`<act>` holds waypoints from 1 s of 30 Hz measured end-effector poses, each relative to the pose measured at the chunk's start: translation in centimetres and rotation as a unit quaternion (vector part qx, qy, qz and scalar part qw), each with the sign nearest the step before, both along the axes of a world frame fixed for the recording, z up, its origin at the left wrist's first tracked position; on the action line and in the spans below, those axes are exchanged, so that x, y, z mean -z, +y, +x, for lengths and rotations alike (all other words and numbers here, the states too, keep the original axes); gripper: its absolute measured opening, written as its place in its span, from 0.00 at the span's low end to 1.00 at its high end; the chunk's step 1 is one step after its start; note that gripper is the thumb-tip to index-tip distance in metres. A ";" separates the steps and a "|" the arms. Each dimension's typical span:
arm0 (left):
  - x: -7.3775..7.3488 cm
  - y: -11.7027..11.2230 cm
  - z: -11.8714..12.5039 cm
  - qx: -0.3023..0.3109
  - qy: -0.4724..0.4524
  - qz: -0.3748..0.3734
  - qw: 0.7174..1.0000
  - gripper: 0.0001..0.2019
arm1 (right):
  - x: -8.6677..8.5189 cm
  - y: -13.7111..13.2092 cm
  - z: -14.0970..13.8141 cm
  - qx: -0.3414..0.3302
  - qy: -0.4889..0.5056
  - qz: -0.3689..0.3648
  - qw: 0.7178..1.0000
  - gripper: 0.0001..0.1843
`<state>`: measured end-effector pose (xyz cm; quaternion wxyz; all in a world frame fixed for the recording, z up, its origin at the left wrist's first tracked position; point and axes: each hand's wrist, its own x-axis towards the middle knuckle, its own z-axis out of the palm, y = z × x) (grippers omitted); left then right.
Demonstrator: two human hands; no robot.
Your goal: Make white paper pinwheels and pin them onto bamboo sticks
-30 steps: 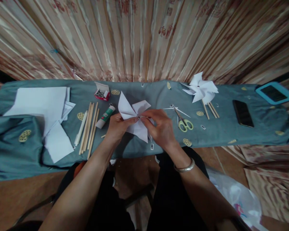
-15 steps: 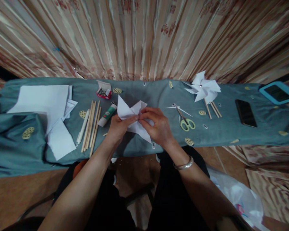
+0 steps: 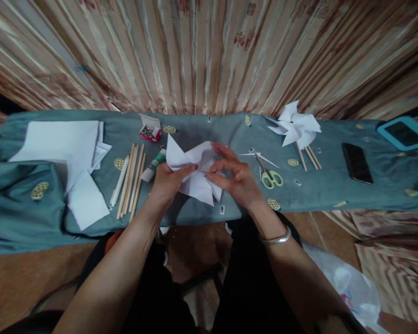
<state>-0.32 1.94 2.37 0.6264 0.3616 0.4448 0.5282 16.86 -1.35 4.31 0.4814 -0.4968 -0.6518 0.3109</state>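
Pinwheel, white folded paper (image 3: 198, 188), one: held just over the cloth-covered table (image 3: 323, 195), squarely between the hands. Its longest run, by my eye, goes from a raised point at upper left to a lower tip slanting right.

Left hand (image 3: 169, 183), one: closed on the pinwheel's left side, thumb laid flat with its tip at the middle, other fingers mostly hidden behind the paper. It is the nearer to the centre.

Right hand (image 3: 239, 181), one, with silver bangle (image 3: 280, 239): just right of that thumb, fingers partly curled, thumb and forefinger nearly meeting over the folds (a dark speck shows at their tips; whether it is gripped, I cannot tell).

Glue stick (image 3: 153, 165), one: crowding the left knuckles.

Left of these: wooden sticks (image 3: 134, 181), a white pen (image 3: 120, 181), paper sheets (image 3: 66, 139). Beyond the glue: red box (image 3: 150, 133), open, small metal pieces inside.

Right of the right hand: green-handled scissors (image 3: 271, 179), with paper slivers (image 3: 269, 160) at the blades; a second pinwheel (image 3: 296, 125) above more sticks; phone (image 3: 357, 162); blue-framed tablet (image 3: 404, 132).
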 end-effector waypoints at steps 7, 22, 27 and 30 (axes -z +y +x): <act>-0.5 0.2 -0.5 -0.040 -0.033 -0.011 0.999 0.14 | 1.9 0.2 5.6 0.145 -0.238 -0.016 0.960 0.03; -0.3 -0.1 0.2 -0.019 -0.043 -0.016 0.999 0.13 | -1.1 -3.0 0.2 -0.075 -0.166 0.055 0.982 0.10; -0.2 -0.3 0.6 -0.023 -0.036 -0.011 0.999 0.12 | 0.0 -2.3 -0.2 -0.024 -0.138 0.074 0.987 0.05; -0.2 -0.5 0.9 -0.036 -0.026 -0.004 0.999 0.11 | 0.7 -1.8 -0.6 0.016 -0.128 0.096 0.987 0.05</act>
